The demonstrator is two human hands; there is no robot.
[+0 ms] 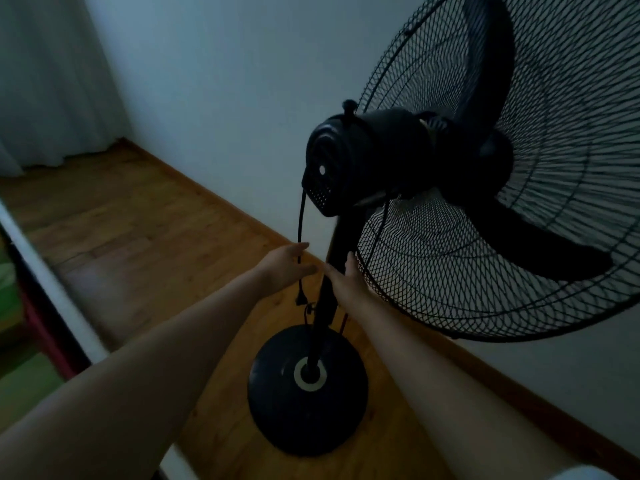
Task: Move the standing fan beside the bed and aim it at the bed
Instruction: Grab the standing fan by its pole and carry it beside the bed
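Seeing my right hand around slim black fan pole, left hand open, fingers brushing dangling cord; round base on wood floor.

Wall: plain, pale | Floor: wood planks | Curtain: far left corner | Light: dim

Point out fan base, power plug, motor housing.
fan base point(277, 410), head view, bare top of the round disc.
power plug point(300, 298), head view, end of the dangling cord.
motor housing point(374, 150), head view, side of the black casing.
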